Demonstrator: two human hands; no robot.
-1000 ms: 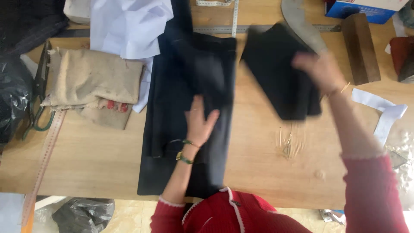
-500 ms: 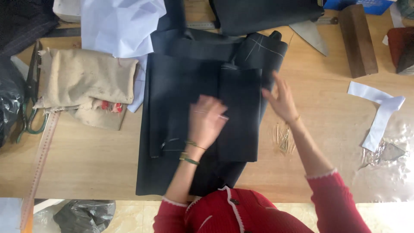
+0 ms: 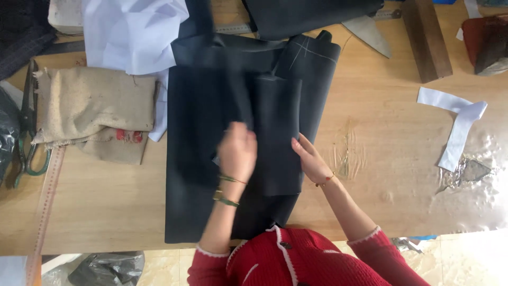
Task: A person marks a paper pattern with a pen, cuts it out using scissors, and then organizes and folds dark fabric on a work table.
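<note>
The wooden surface (image 3: 106,212) is carrying a big stack of dark cloth (image 3: 196,175), which is lying with its long axis running away from the person, from the near edge up toward the far side. On top of that stack a smaller dark panel (image 3: 278,137) is lying the same way, long axis near to far, with a chalk-marked piece (image 3: 312,58) poking out beyond its far end.

To the left, a tan burlap bundle (image 3: 95,111) is sitting well apart from the hands, with white paper (image 3: 132,32) overlapping the stack's far left corner and green-handled scissors (image 3: 26,153) lying at the left edge. To the right, a white strip (image 3: 457,122) is resting on bare wood, well apart from the cloth.

The left hand (image 3: 238,153) is lying on the cloth just left of the panel, at its left edge; it is blurred, so whether its fingers are pinching the fabric or pressing flat I cannot tell. The right hand (image 3: 312,161) is touching the panel's right edge, fingers spread open and flat, gripping nothing. So the panel is sitting between the two hands, each one at a long side, with the left a shade further up the surface than the right. Both are about equally near the panel.
</note>
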